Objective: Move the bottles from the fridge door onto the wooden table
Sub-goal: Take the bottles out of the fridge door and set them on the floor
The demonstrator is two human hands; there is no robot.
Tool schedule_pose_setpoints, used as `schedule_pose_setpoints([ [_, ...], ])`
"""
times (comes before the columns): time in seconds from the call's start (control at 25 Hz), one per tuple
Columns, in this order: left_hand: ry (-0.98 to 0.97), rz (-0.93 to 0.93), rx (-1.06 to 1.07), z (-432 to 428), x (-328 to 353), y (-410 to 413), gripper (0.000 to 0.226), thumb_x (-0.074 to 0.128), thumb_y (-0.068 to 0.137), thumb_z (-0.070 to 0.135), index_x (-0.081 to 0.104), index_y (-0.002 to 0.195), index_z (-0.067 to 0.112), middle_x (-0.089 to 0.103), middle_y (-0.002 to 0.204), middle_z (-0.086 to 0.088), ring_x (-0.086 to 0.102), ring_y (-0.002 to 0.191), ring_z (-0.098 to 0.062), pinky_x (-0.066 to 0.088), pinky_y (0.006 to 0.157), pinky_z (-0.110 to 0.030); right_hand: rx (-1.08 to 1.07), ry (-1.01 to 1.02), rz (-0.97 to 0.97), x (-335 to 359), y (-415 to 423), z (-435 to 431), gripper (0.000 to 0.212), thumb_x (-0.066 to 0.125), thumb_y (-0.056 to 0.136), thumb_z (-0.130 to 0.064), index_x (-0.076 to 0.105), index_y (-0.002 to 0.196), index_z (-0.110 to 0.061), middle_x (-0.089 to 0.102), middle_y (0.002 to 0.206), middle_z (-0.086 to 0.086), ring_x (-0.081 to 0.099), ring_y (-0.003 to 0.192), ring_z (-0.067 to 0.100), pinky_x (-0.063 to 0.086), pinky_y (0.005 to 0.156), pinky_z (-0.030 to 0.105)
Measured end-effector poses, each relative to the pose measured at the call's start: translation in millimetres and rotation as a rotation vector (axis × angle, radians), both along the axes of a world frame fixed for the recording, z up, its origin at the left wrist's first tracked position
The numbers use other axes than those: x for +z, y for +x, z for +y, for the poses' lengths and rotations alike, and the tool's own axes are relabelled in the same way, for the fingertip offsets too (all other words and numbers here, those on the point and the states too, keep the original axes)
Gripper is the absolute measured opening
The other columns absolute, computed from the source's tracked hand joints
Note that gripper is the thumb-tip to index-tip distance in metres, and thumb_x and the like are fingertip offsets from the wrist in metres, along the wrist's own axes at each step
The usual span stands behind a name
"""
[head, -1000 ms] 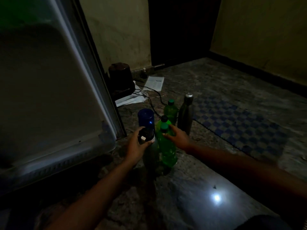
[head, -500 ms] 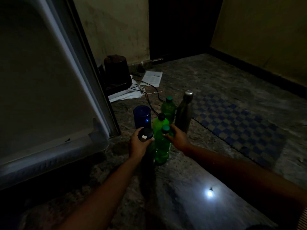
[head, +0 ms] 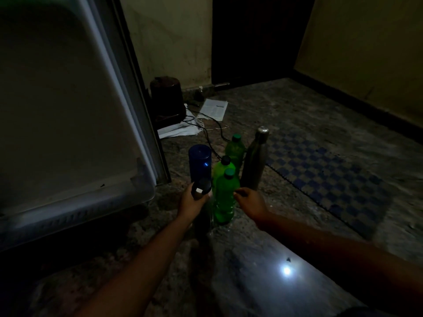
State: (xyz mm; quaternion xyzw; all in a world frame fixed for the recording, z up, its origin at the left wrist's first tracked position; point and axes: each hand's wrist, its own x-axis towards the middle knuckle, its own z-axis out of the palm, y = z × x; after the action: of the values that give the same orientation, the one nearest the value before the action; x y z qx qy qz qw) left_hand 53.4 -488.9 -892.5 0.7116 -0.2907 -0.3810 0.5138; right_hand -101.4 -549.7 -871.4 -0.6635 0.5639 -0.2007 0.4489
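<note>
Dim light. The open fridge door [head: 68, 122] filled the left. Every bottle stood upright in one tight cluster on the stone floor [head: 251, 259], just off the door's lower corner. No wooden desk showed, so the floor read as a staging stop, with bottles grouped close to the door, probably to be carried on together.

The left grip [head: 193, 203] was closed round the top of a dark-capped bottle [head: 202, 186]. It held by the neck, which suits lifting it or setting it down upright. The bottle's body was lost in shadow. The right grip [head: 250, 202] had loosely curled fingers wrapped round nothing. Their tips were at the side of the front green bottle [head: 225, 200], slightly farther from the door. Contact was uncertain; likely steadying.

Nearest the door stood a blue container [head: 199, 163]. Farther out were a second green bottle [head: 220, 172], a third green bottle [head: 234, 149], then a steel flask [head: 255, 163], farthest from the door. All were capped. The green plastic was translucent but its fill level was unreadable, and the flask was opaque. Whether bottles remained in the door could not be told.
</note>
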Motion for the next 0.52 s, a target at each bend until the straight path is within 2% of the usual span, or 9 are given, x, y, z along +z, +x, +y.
schedule_pose_setpoints([
  [0.12, -0.009, 0.076, 0.053, 24.1, 17.9, -3.7, 0.051, 0.06, 0.087, 0.013, 0.042, 0.134, 0.009, 0.049, 0.138, -0.012, 0.048, 0.125, -0.025, 0.04, 0.097, -0.031, 0.08, 0.09, -0.081, 8.1, 10.5, 24.0, 0.03, 0.05, 0.093, -0.019, 0.059, 0.118, -0.005, 0.063, 0.119, 0.011, 0.059, 0.104, 0.021, 0.043, 0.074, 0.022],
  [0.2, -0.068, 0.101, 0.133, 57.0, 33.6, 1.1, 0.04, 0.055, 0.089, 0.012, 0.047, 0.128, 0.005, 0.053, 0.134, -0.013, 0.052, 0.118, -0.02, 0.041, 0.092, -0.024, 0.172, 0.148, -0.158, 17.4, 25.4, 45.5, 0.028, 0.048, 0.094, -0.019, 0.06, 0.116, -0.007, 0.064, 0.112, 0.01, 0.058, 0.1, 0.018, 0.045, 0.071, 0.023],
  [0.32, -0.218, 0.061, 0.337, 114.6, 59.8, 21.0, 0.03, 0.052, 0.09, 0.008, 0.054, 0.12, 0.003, 0.06, 0.12, -0.012, 0.055, 0.101, -0.013, 0.046, 0.076, -0.005, 0.345, 0.156, -0.245, 34.2, 63.0, 74.9, 0.026, 0.05, 0.093, -0.019, 0.06, 0.115, -0.009, 0.061, 0.103, 0.004, 0.058, 0.102, 0.02, 0.048, 0.087, 0.032],
  [0.4, -0.292, 0.027, 0.468, 148.3, 77.2, 39.6, 0.031, 0.051, 0.09, 0.006, 0.054, 0.12, -0.001, 0.059, 0.115, -0.009, 0.055, 0.095, -0.008, 0.044, 0.07, 0.001, 0.458, 0.188, -0.291, 56.0, 96.0, 94.4, 0.028, 0.05, 0.093, -0.019, 0.057, 0.119, -0.011, 0.059, 0.106, 0.002, 0.057, 0.101, 0.017, 0.049, 0.09, 0.036],
  [0.52, -0.373, -0.025, 0.606, 186.8, 104.8, 75.0, 0.034, 0.052, 0.09, 0.01, 0.053, 0.124, 0.005, 0.057, 0.118, -0.003, 0.055, 0.096, -0.002, 0.043, 0.071, 0.002, 0.565, 0.173, -0.386, 92.4, 150.2, 117.6, 0.03, 0.048, 0.093, -0.018, 0.055, 0.121, -0.009, 0.06, 0.113, 0.012, 0.057, 0.098, 0.021, 0.052, 0.08, 0.033],
])
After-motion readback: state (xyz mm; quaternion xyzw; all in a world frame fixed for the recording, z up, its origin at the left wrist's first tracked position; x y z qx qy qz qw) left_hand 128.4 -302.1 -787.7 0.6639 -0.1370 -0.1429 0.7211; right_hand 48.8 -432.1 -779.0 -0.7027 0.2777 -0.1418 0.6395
